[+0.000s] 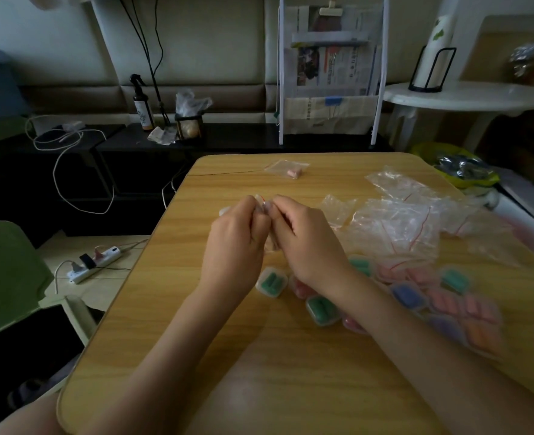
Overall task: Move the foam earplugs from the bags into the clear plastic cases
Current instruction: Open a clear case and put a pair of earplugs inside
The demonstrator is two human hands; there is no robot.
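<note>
Both hands meet above the middle of the wooden bench (196, 309). The left hand (234, 243) and the right hand (306, 237) have curled fingers that pinch together a small clear bag (261, 202), of which only the top edge shows between the fingertips. Its content and direction cannot be told.

One more small bag (286, 167) lies flat at the far edge of the bench, with a pink earplug (292, 173) inside, its long axis going left to right.

To the right lies a pile of empty clear bags (397, 221). Near the right forearm lie many clear plastic cases (447, 306). A green-filled case (272, 281) lies just below the hands; others hold pink, blue, purple or orange earplugs.
</note>
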